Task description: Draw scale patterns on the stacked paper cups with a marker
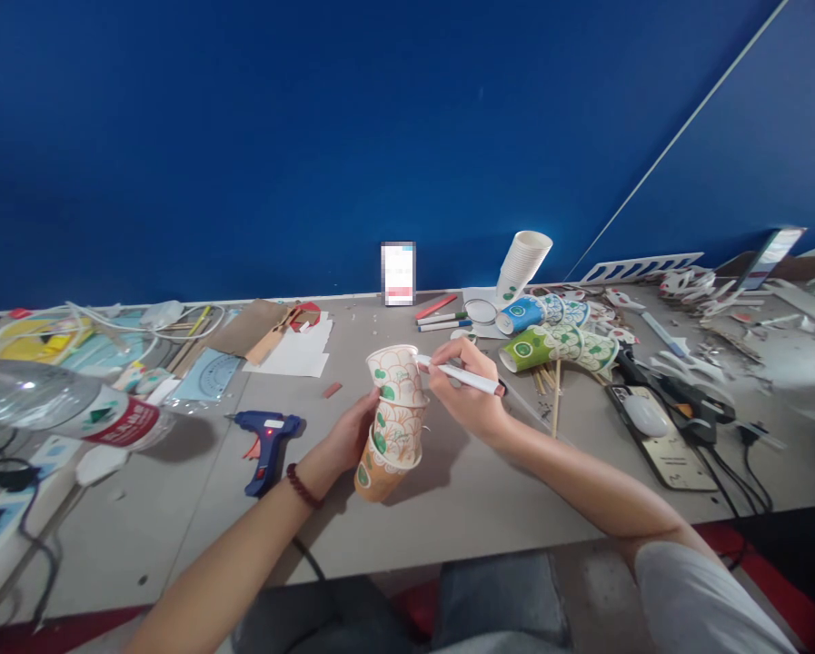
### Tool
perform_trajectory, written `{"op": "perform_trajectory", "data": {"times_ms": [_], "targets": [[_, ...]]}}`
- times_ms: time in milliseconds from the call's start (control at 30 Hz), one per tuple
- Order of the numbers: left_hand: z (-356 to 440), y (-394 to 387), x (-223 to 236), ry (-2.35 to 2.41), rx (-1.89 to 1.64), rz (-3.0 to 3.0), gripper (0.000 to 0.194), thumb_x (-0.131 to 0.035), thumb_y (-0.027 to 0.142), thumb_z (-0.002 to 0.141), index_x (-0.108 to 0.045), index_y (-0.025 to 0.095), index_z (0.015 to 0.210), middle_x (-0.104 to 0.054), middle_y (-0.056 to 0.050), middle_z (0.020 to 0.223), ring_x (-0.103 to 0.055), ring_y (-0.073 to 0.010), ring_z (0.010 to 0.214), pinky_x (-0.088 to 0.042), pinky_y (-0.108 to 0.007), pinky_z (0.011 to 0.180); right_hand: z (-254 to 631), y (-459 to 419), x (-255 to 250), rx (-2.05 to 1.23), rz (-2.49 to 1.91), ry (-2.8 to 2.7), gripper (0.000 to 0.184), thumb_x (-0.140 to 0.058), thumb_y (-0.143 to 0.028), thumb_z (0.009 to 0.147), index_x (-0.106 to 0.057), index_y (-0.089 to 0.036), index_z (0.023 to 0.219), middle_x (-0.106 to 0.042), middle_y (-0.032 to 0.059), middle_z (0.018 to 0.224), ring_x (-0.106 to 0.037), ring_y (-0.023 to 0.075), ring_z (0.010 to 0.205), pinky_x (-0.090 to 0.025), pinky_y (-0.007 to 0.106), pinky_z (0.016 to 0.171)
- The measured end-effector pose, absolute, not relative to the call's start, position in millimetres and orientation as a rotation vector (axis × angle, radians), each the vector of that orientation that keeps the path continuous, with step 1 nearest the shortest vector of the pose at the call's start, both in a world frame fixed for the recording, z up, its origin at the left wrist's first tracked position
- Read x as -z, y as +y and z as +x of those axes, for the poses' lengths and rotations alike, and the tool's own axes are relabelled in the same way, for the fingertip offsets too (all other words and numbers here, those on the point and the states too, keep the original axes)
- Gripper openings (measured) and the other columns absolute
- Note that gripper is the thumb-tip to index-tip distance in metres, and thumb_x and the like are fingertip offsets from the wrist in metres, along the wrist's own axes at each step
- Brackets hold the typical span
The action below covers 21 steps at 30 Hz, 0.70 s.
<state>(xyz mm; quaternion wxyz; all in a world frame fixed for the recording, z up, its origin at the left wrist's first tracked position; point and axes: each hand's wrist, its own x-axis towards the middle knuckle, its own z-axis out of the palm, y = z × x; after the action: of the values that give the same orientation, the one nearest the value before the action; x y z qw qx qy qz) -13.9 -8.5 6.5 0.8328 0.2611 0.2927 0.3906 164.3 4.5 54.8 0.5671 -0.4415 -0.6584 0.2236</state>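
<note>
Bottle (59,400) reaches in from the left edge of my view, its red cap partly cut off, and in front of it a power strip (22,531) carries dark plugs. Beyond and to the right I see a blue sheet (209,374), then cardboard (243,327) beside white paper (291,356), all on the grey worktop (195,509). A blue glue gun (271,440) lies nearer, nozzle to the left, its red light lit; right of it is a small brown chip (332,390). Mid-view, my left grip (352,431) is curled around the left side of three cups (399,427), set one into another, mouths up, the orange one lowest; I cannot tell whether they touch the worktop. A screen (398,272) stands behind them by the blue wall (277,182). My right grip (475,409) pinches a white pen (472,378), its tip at the top cup's rim; contact I cannot make out. Farther right lie markers (437,306), then stacked white cups (526,263), with blue cups (522,313) and green cups (530,348) on their sides in front. A mouse (645,416) rests on a phone (676,459) beyond those.
</note>
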Motion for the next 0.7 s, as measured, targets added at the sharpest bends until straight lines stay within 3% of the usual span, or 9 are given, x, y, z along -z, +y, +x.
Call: {"op": "perform_trajectory", "data": {"times_ms": [700], "targets": [[-13.9, -8.7, -9.6, 0.604, -0.829, 0.542, 0.042, -0.063, 0.043, 0.077, -0.065, 0.013, 0.107, -0.073, -0.013, 0.095, -0.067, -0.0306, 0.094, -0.048, -0.043, 0.088, 165.5, 2.2, -58.1, -0.638, -0.967, -1.556, 0.010, -0.051, -0.013, 0.065, -0.049, -0.022, 0.068, -0.055, -0.0022, 0.065, -0.051, 0.0124, 0.057, -0.042, 0.025, 0.050]]}}
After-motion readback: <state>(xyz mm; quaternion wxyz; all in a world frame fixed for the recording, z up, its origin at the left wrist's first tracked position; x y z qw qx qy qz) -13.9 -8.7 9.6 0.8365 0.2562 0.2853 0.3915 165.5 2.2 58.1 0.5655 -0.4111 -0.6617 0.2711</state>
